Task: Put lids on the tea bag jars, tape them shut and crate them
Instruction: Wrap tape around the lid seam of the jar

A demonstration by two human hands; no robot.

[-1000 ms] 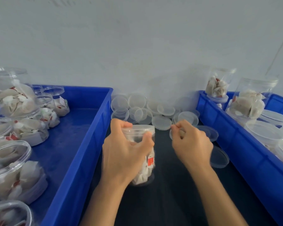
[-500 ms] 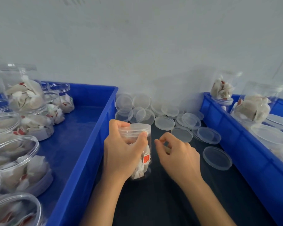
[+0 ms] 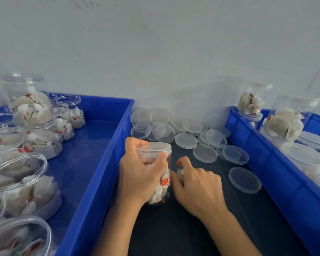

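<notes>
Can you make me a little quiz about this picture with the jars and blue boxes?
1. True or false: the clear plastic jar of tea bags in the left hand's grip already wears a lid.
2. Which is nearer the right blue plastic crate? A: the lone clear round lid B: the left blue plastic crate.
3. Fill in: the right hand is beside the jar, over the dark ____.

Key: 1 true; 2 A; 3 table.
</notes>
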